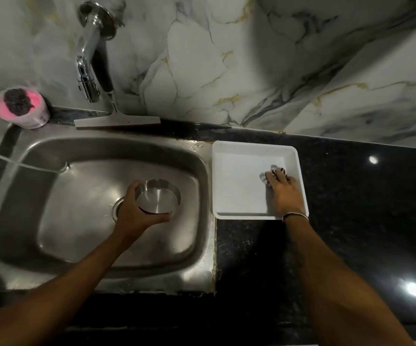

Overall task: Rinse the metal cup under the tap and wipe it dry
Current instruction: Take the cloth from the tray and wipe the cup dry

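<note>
The right hand [283, 193] covers most of the cloth [268, 174] in the white tray [229, 148]. The left hand [137, 211] hides the near-left side of the metal cup [158, 199] and part of the drain [117, 207].

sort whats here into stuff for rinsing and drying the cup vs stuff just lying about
For the job: metal cup, tap, sink, cloth in the white tray.

Lying about: squeegee, pink tub.

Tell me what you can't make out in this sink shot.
- Head view: most of the cloth is hidden under the right hand.
- The sink drain is largely covered by the left hand holding the metal cup.
- Dark lump in the pink container: blurred, unidentifiable.
- Any wetness in the cup: unclear.
</note>
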